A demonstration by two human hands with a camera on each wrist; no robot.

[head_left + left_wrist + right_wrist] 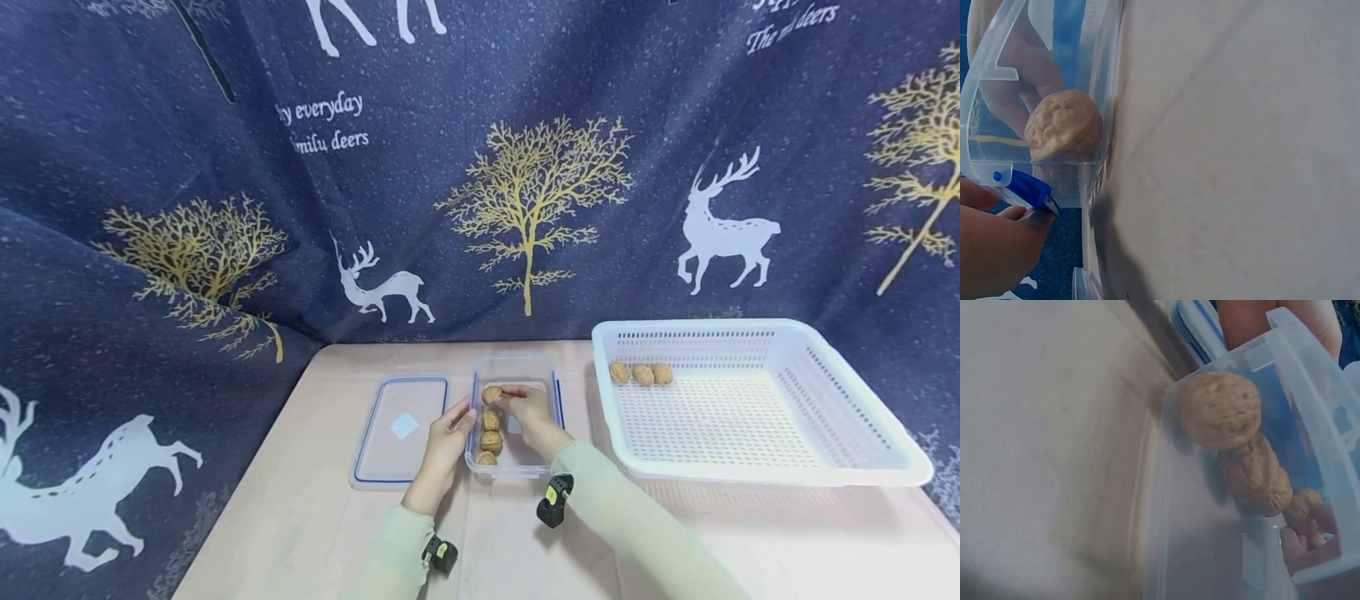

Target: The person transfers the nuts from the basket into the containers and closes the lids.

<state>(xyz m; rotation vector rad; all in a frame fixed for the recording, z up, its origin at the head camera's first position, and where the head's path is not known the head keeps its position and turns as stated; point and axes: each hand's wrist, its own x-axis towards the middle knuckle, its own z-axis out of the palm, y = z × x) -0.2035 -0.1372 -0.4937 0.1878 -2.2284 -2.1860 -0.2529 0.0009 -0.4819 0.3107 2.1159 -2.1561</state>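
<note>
A clear plastic container (506, 472) stands on the table with a line of walnuts (491, 442) along its left wall. My right hand (531, 417) reaches in from the right and pinches the farthest walnut (491, 395) of that line between thumb and fingers. On the left, my left hand (442, 450) grips the container's side wall, its fingers beside a blue latch (1030, 189) in the left wrist view. Through the near wall, one walnut (1065, 126) shows up close. The right wrist view has two large walnuts touching, and the right fingers (1310, 547) at a smaller-looking one.
A clear lid with a blue seal (362, 446) lies flat left of the container. To the right stands a white plastic basket (757, 475) with three walnuts (642, 375) at its back left corner. A dark blue patterned cloth (495, 275) hangs behind the table.
</note>
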